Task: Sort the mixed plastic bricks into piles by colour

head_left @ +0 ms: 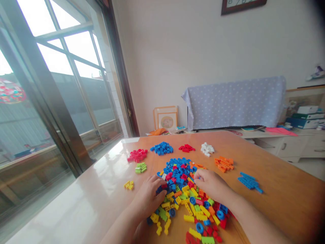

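A: Where are the hands?
B: On the mixed brick pile (pixel 185 193). The left hand (pixel 149 196) has its fingers curled in, and the right hand (pixel 212 186) has its fingertips together. Whether either grips a brick, I can't tell.
A: And the heaps beyond the pile?
B: One colour each, probably kept apart: blue bricks (pixel 161 148), white bricks (pixel 207 149).

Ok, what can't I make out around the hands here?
Head view only.
Left hand: fingertips buried in the mixed brick pile; any piece held is hidden.
Right hand: its own knuckles hide the grip.
Pile's near edge: cut off by the bottom edge.
Wall frame: cut off by the top edge.
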Demonstrator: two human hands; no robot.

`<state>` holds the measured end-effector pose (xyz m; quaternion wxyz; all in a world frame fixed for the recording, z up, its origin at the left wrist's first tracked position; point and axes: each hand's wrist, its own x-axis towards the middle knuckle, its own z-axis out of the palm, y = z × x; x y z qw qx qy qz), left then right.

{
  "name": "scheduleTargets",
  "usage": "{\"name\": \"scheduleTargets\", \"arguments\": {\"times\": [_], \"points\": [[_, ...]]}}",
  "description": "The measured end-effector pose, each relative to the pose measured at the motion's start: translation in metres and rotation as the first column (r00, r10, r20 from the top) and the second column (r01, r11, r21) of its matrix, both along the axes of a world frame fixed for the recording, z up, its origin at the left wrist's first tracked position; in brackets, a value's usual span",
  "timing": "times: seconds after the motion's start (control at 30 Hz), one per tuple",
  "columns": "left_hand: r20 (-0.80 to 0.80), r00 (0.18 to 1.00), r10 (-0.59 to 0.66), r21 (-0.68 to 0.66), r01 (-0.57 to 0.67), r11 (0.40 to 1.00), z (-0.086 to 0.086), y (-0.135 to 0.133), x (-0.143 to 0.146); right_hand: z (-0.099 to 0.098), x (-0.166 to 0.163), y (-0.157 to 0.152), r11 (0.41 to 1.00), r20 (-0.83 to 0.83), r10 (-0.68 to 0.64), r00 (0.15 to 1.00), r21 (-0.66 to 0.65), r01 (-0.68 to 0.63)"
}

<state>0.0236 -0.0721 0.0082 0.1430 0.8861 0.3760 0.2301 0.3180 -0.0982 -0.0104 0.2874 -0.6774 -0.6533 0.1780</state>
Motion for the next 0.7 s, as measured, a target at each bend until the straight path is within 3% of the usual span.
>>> {"name": "scheduleTargets", "arguments": {"times": [0.2,0.43,0.53,0.7], "points": [[0.022,1.0,0.01,-0.003,-0.01,1.0,-0.009,0.002,0.004,0.003,-0.019,-0.006,1.0,0.177,-0.003,0.984,-0.01,0.005],[0.044,0.999,0.004,0.0,-0.004,1.0,-0.016,0.004,0.006,0.002,-0.019,-0.002,0.999,0.208,-0.046,0.977,0.022,0.043],[0.033,0.999,0.015,-0.004,-0.015,1.0,-0.014,0.004,0.006,0.004,-0.012,0.0,0.997,0.101,-0.072,0.992,0.02,0.071],[0.022,0.999,0.033,-0.013,-0.033,0.999,-0.01,0.003,0.006,0.004,-0.009,0.003,0.998,-0.305,-0.035,0.952,0.041,0.05]]}}
